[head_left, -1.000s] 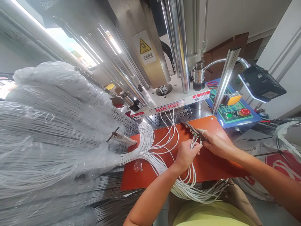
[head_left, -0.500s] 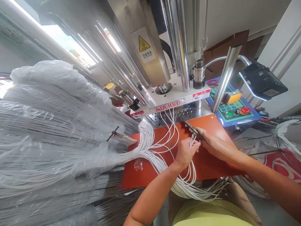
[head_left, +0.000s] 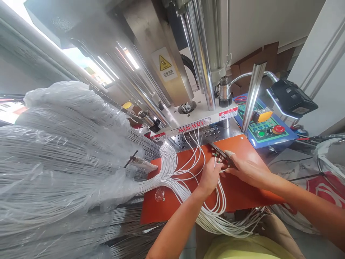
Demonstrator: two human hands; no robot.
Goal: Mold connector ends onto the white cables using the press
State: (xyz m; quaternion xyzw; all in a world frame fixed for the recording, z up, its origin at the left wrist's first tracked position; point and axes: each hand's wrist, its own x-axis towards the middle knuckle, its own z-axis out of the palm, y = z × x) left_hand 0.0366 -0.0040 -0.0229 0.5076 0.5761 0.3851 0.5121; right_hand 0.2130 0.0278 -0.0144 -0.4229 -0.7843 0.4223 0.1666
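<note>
White cables (head_left: 220,196) run across the orange board (head_left: 242,187), and my left hand (head_left: 210,176) pinches some of them near their ends. Small green-and-metal connectors (head_left: 215,155) show just above its fingertips. My right hand (head_left: 241,168) is closed on a dark metal bar (head_left: 219,151), which slants up and left toward the machine's steel plate (head_left: 183,144). A light covering shows on the right thumb. Both hands almost meet at the connectors. The fingers hide how the cable ends sit against the bar.
A press (head_left: 192,126) stands ahead, with a few cables running under its front. At right are a blue control box (head_left: 280,136) and a lamp (head_left: 293,97). Plastic-wrapped cable bundles (head_left: 67,154) crowd the left. A T-handled rod (head_left: 132,158) stands by the board's left edge.
Connectors that were close together at my left fingertips now show apart, beside the bar. My right fingers have come lower along the bar. The whole view has shifted slightly.
</note>
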